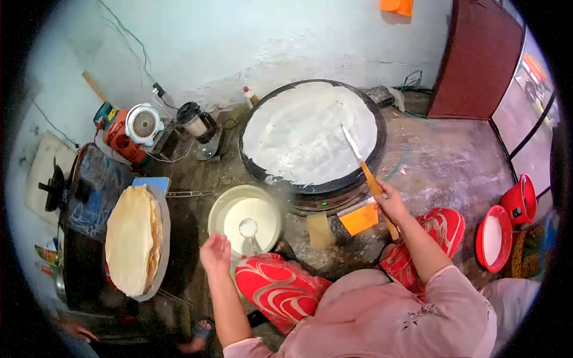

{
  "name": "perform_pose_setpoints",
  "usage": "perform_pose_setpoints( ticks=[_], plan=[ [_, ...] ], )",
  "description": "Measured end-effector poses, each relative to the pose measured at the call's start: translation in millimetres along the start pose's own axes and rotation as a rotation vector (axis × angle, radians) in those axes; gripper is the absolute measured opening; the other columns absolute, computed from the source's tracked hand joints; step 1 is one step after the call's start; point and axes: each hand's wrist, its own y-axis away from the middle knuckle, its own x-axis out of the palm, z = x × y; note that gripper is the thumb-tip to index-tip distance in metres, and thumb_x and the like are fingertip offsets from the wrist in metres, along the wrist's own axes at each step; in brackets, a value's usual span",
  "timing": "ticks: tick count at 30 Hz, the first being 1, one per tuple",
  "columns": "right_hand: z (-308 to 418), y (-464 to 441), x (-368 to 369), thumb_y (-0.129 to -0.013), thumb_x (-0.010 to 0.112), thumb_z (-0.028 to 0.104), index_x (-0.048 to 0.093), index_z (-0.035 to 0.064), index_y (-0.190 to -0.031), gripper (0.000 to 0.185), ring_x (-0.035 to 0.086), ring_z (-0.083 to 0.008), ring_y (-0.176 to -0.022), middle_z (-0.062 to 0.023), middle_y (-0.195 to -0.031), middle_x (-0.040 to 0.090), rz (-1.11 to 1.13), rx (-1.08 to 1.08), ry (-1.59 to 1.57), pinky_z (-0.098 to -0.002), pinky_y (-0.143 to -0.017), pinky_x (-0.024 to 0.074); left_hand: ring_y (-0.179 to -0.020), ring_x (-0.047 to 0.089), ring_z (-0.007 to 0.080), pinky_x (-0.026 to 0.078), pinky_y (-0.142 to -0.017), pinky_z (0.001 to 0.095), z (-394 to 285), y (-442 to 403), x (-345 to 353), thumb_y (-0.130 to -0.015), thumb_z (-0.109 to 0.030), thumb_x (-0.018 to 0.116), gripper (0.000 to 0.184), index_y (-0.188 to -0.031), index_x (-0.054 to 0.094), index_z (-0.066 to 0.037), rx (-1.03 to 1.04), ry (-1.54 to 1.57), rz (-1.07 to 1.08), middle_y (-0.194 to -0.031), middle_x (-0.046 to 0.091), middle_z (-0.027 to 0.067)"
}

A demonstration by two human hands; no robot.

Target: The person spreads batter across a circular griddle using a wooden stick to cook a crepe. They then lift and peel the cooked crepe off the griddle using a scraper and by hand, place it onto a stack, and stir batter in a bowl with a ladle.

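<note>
At the frame's left, a thick pancake stack [128, 241] looks finished. Lower centre-left, the left hand [215, 255] has its grip loosely open, apparently bare, beside a bowl [215, 207] with unused batter [262, 224]. Upper centre, a spread layer [298, 134] covers most of the griddle [381, 128], seemingly uncooked; over its right side reaches a spatula [370, 179], gripped by the right hand [391, 203].

You hold a long, narrow spatula with an orange-brown wooden handle [367, 173] in your right hand [391, 203], slanting forward-left, its whitened blade over a white batter sheet [292, 137]. That sheet, round and ragged-edged, covers most of a round black griddle [325, 188]. Your empty left hand [215, 255] is near a pale round bowl [213, 218] of creamy batter [265, 221], where a metal ladle [248, 228] rests.
</note>
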Motion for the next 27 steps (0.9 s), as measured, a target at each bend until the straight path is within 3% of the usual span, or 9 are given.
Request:
perform_pose_setpoints(
  ticks=[3,5,14,16,17,20,22,24,27],
  plan=[
    [-8,-9,1,-0.084,0.053,0.005,0.043,0.0135,-0.131,0.049,0.063,-0.0193,-0.069,-0.0148,-0.094,0.063,-0.062,0.030,0.195,-0.0306,-0.057,0.0492,-0.095,0.053,0.0239,0.045,-0.079,0.0335,-4,51,83,-0.082,-0.012,0.057,0.027,-0.104,0.055,0.002,0.032,-0.025,0.216,-0.100,0.055,0.0081],
    [-26,-18,2,-0.086,0.051,0.008,0.048,0.0146,-0.127,0.042,0.062,-0.0241,-0.073,-0.0190,-0.095,0.063,-0.123,-0.362,0.644,-0.0335,-0.066,0.0484,-0.101,0.051,0.0261,0.044,-0.081,0.0347,7,63,110,-0.081,-0.011,0.058,0.031,-0.109,0.054,0.004,0.028,-0.041,0.306,-0.108,0.053,0.0102],
    [-21,-26,4,-0.086,0.050,0.010,0.054,0.0117,-0.121,0.035,0.062,-0.0243,-0.085,-0.0159,-0.102,0.063,-0.169,-0.063,0.246,-0.0316,-0.075,0.0474,-0.085,0.055,0.0216,0.047,-0.073,0.0321,88,38,130,-0.080,-0.011,0.057,0.026,-0.102,0.054,0.002,-0.162,-0.143,0.384,-0.096,0.056,0.0097],
    [-27,-11,11,-0.087,0.049,0.009,0.054,0.0117,-0.121,0.035,0.061,-0.0200,-0.082,-0.0121,-0.103,0.063,0.000,-0.318,0.523,-0.0310,-0.073,0.0481,-0.084,0.056,0.0214,0.048,-0.072,0.0324,96,36,131,-0.080,-0.012,0.057,0.025,-0.102,0.054,0.001,-0.181,-0.179,0.322,-0.097,0.057,0.0094],
    [25,21,24,-0.087,0.048,0.008,0.053,0.0101,-0.121,0.035,0.060,-0.0204,-0.083,-0.0123,-0.106,0.062,0.229,-0.142,0.633,-0.0314,-0.071,0.0488,-0.085,0.057,0.0214,0.048,-0.072,0.0326,95,42,135,-0.080,-0.012,0.057,0.025,-0.102,0.055,0.001,-0.196,-0.195,0.337,-0.097,0.057,0.0093],
    [11,0,21,-0.086,0.048,0.006,0.051,0.0085,-0.123,0.037,0.060,-0.0206,-0.082,-0.0112,-0.106,0.062,0.374,-0.182,0.323,-0.0327,-0.067,0.0502,-0.086,0.057,0.0213,0.048,-0.071,0.0328,97,52,141,-0.081,-0.013,0.057,0.024,-0.101,0.055,0.000,-0.175,-0.235,0.380,-0.097,0.058,0.0087],
    [2,-21,11,-0.084,0.046,0.004,0.050,0.0063,-0.123,0.039,0.061,-0.0209,-0.084,-0.0106,-0.108,0.061,0.179,0.047,0.254,-0.0345,-0.067,0.0515,-0.087,0.057,0.0212,0.048,-0.072,0.0328,102,52,141,-0.081,-0.012,0.057,0.024,-0.102,0.055,0.000,-0.147,-0.325,0.369,-0.098,0.058,0.0081],
    [-33,-48,4,-0.085,0.042,0.004,0.050,0.0099,-0.124,0.041,0.061,-0.0201,-0.084,-0.0108,-0.106,0.061,-0.238,-0.315,0.655,-0.0354,-0.067,0.0524,-0.087,0.057,0.0203,0.048,-0.073,0.0322,107,50,137,-0.082,-0.012,0.056,0.025,-0.105,0.055,-0.002,-0.179,-0.326,0.407,-0.098,0.059,0.0068],
    [17,0,45,-0.089,0.044,0.005,0.044,0.0179,-0.131,0.044,0.061,-0.0184,-0.078,-0.0112,-0.092,0.063,0.380,-0.276,0.674,-0.0307,-0.070,0.0495,-0.087,0.057,0.0194,0.048,-0.073,0.0317,115,50,137,-0.083,-0.012,0.055,0.024,-0.105,0.055,-0.002,-0.190,-0.334,0.409,-0.098,0.059,0.0065]
  ],
)
